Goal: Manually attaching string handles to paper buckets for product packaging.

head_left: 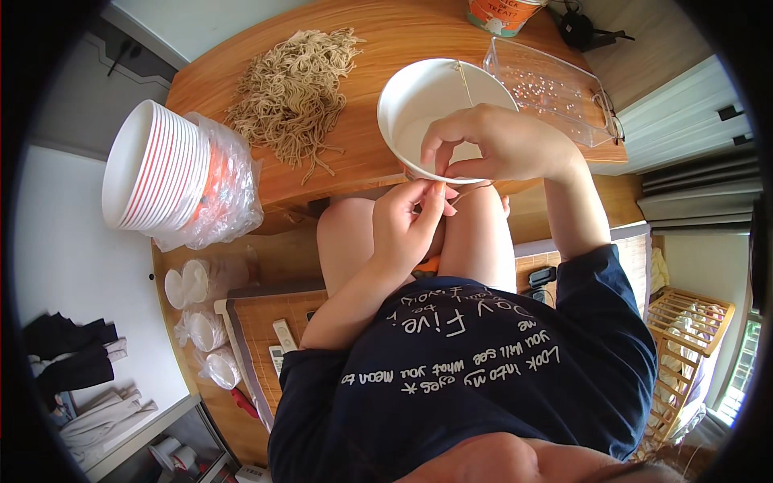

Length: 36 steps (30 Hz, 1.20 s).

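A white paper bucket (403, 97) stands tilted at the table's near edge, its mouth facing me. Tan string (465, 80) hangs over its far rim, and another thin strand (475, 196) shows below the near rim. My left hand (405, 225) is closed outside the near rim, thumb and fingertips pinching at the bucket's edge. Over the mouth reaches my right hand (511, 145), its thumb and index finger curled together just inside the near rim. Whatever is between those right fingertips is too small to make out.
A heap of tan strings (298, 92) lies on the wooden table (386, 32). Left of it, a stack of white buckets (153, 173) sits partly in clear plastic. At the right are a clear tray (555, 97) of small beads and an orange printed bucket (501, 16).
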### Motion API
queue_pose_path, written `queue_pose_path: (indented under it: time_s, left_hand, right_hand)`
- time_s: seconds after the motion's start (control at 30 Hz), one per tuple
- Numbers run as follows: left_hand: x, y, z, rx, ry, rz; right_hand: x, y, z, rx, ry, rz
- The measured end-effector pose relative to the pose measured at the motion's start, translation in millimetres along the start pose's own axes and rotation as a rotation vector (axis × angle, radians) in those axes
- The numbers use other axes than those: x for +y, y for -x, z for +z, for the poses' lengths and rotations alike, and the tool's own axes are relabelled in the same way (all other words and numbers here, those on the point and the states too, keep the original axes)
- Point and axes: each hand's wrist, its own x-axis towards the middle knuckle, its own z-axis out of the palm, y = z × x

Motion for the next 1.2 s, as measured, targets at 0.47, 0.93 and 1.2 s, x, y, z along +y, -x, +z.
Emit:
queue_pose_path:
  time_s: [0.47, 0.93, 1.2]
  left_hand:
    - [-3.1, 15.0, -10.2, -0.007, 0.237, 0.07]
    - [1.2, 7.5, -10.4, -0.091, 0.304, -0.115]
    - [5.1, 23.7, -16.0, -0.08, -0.004, 0.137]
  right_hand:
    - [-9.1, 24.9, 34.6, 0.644, 0.095, -0.098]
    - [-3.4, 44.1, 70.4, 0.929, 0.262, -0.007]
    - [2.4, 52.8, 96.6, 1.002, 0.304, -0.216]
